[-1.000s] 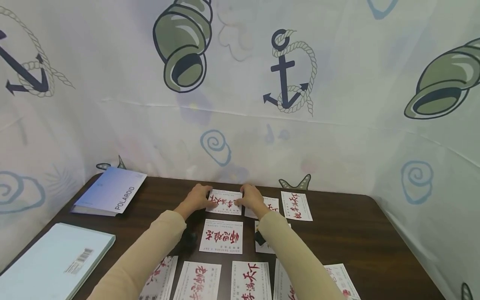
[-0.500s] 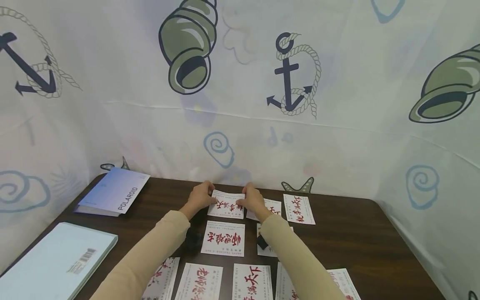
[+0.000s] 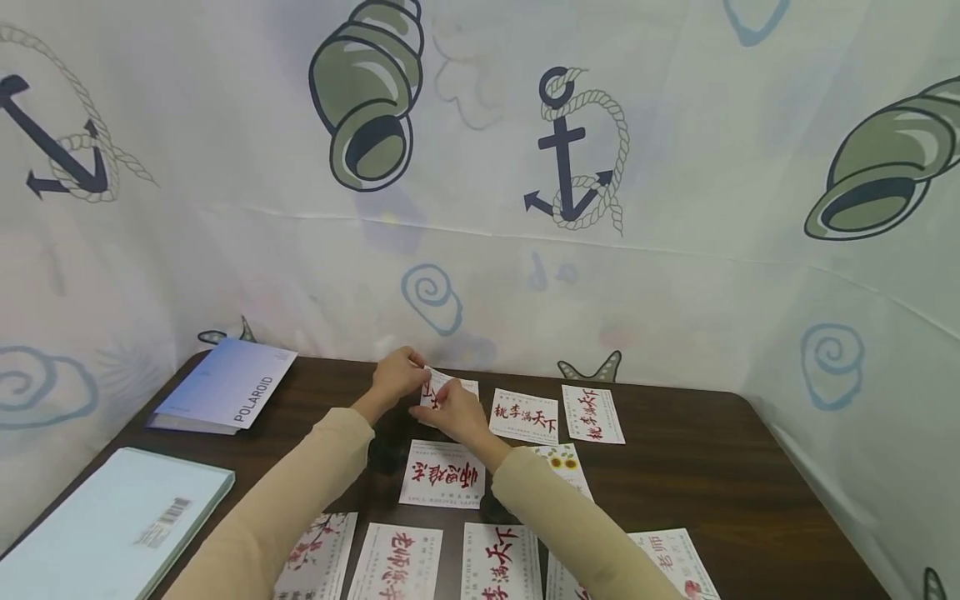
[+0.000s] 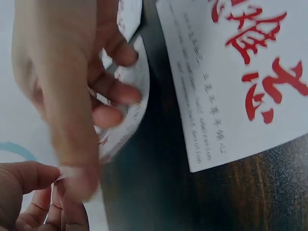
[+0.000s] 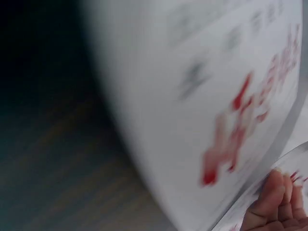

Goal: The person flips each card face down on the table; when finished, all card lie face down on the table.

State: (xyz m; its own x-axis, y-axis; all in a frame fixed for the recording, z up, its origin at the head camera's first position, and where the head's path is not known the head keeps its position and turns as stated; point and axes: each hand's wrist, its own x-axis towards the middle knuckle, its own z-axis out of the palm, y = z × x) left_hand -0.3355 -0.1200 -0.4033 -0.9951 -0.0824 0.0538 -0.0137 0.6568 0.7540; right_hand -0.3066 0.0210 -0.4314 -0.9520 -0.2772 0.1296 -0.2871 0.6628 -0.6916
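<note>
At the back of the table a white card with red brush characters (image 3: 468, 387) is lifted and bent, partly hidden by my hands. My left hand (image 3: 397, 379) pinches its upper left corner. My right hand (image 3: 457, 412) pinches it in front, fingertips close to the left ones. In the left wrist view, the left hand (image 4: 31, 199) is at the lower left. The blurred right hand (image 4: 67, 91) crosses in front of the curved card (image 4: 132, 115). The right wrist view has the right hand's fingers (image 5: 276, 195) against a bowed card edge.
Several similar cards lie around, including one just in front (image 3: 442, 475) and two to the right (image 3: 525, 417). A blue POLAROID album (image 3: 225, 379) and a pale blue book (image 3: 112, 517) occupy the left side. Patterned cloth (image 3: 480, 208) hangs behind the table.
My right hand has left the card's right edge and crossed left over its front. My left hand has risen to the upper left corner, and the card is now lifted and bent.
</note>
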